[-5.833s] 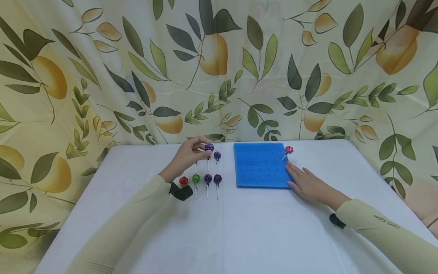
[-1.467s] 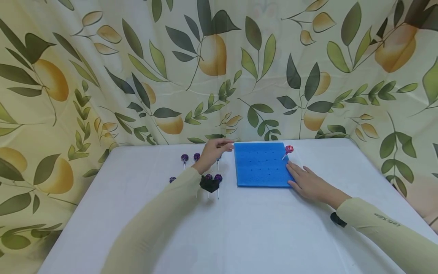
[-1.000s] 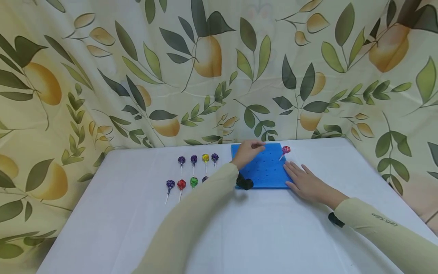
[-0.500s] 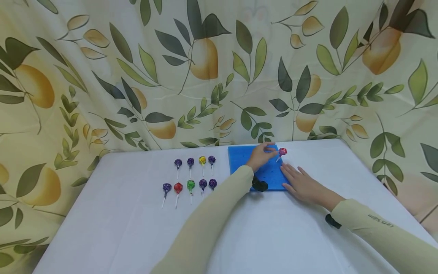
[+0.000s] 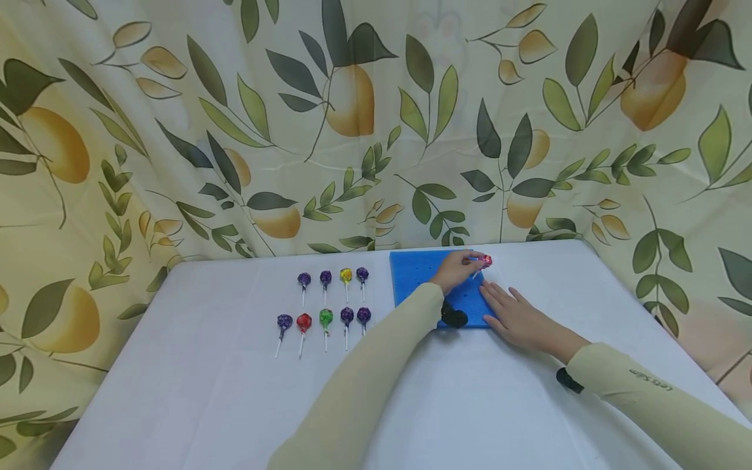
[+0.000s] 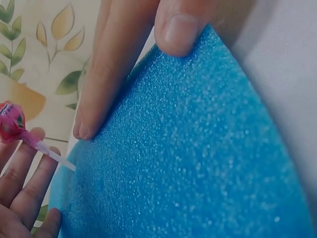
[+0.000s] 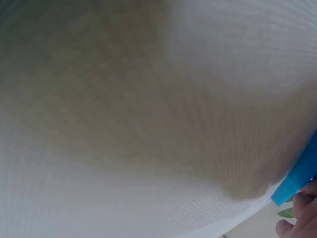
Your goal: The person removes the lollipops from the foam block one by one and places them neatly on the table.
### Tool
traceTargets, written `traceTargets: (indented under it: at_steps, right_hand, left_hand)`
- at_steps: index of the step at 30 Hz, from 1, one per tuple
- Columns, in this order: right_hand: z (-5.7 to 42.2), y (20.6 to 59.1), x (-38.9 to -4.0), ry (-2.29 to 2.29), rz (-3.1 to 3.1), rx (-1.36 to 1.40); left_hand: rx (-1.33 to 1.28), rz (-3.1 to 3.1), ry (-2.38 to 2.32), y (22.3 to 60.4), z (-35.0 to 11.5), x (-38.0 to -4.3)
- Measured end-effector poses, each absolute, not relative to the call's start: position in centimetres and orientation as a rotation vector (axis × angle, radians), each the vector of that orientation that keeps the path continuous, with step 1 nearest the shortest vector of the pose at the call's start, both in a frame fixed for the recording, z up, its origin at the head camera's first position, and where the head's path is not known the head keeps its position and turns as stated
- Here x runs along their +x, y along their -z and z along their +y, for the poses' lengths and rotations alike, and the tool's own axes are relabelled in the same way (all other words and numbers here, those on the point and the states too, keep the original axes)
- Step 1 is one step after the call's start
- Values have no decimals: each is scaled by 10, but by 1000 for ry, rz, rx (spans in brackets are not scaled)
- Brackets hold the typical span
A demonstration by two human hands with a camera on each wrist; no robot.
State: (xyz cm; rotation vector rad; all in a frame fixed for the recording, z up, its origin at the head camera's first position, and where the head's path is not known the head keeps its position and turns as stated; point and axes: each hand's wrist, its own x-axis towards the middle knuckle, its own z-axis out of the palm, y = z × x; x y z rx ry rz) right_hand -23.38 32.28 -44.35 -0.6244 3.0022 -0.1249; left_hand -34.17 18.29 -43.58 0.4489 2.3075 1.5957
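Note:
My left hand point(image 5: 455, 271) reaches across the blue foam block point(image 5: 408, 264) to its far right. Its thumb and fingertips are at the head of a pink-red lollipop point(image 5: 485, 261), seeming to pinch it. In the left wrist view, the stick of that lollipop point(image 6: 12, 123) stands slanted in the foam point(image 6: 188, 139), with the left fingers point(image 6: 22, 173) behind it. My right hand point(image 5: 519, 320) lies with straight fingers on the block's right edge; in the left wrist view its thumb and a finger point(image 6: 111, 64) press the foam rim.
Two rows of lollipops lie left of the block: mostly purple point(image 5: 284, 322), plus a red one point(image 5: 303, 322), a green one point(image 5: 326, 318) and a yellow one point(image 5: 346, 275). A white cloth point(image 5: 235, 391) covers the table. Behind hangs a patterned curtain point(image 5: 364, 176).
My left hand held a purple lollipop over the rows at first, then moved right, without it, across the foam to the pink-red lollipop. My right hand has stayed on the block's edge.

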Motion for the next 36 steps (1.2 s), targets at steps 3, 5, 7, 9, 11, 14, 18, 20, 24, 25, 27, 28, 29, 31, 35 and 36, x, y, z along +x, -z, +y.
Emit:
traceTargets:
  at_steps: [3, 5, 7, 9, 11, 14, 18, 20, 24, 25, 27, 28, 29, 31, 35, 36]
  right_hand:
    - [322, 443, -234, 125, 2999, -621]
    - [322, 443, -234, 120, 2996, -618]
    - [322, 443, -234, 115, 2994, -614]
    - [322, 443, -233, 115, 2994, -612]
    - [321, 443, -233, 115, 2993, -610]
    - [321, 443, -233, 117, 2993, -608]
    - [321, 443, -234, 110, 2994, -611]
    - [321, 443, -234, 106, 2995, -611]
    - [322, 444, -235, 101, 2997, -611]
    - [322, 444, -235, 102, 2996, -611]
    - [322, 444, -235, 105, 2996, -612]
    - [322, 443, -235, 106, 2997, -613]
    - [322, 443, -235, 107, 2997, -612]
    - [322, 443, -234, 107, 2998, -610]
    - [321, 443, -234, 113, 2995, -603]
    - [321, 443, -234, 117, 2994, -600]
  left_hand:
    - [440, 2325, -1572, 436, 183, -341]
    - [429, 2332, -1555, 436, 183, -341]
    - [421, 2327, -1545, 436, 182, -341]
    - [419, 2295, -1565, 437, 181, -341]
    - [419, 2228, -1627, 437, 178, -342]
    - [418, 2132, -1731, 438, 175, -344]
    - [397, 2084, -1797, 441, 173, -347]
    - [385, 2059, -1828, 441, 173, -348]
    - [355, 1935, -1964, 439, 173, -350]
    - [344, 1895, -2005, 438, 173, -351]
    - [321, 1843, -2058, 435, 171, -352]
    - [311, 1827, -2073, 433, 170, -352]
    - [299, 1819, -2082, 431, 169, -352]
    - [283, 1808, -2092, 429, 166, -352]
    - [285, 1805, -2076, 425, 161, -353]
    - [291, 1808, -2064, 424, 159, -353]
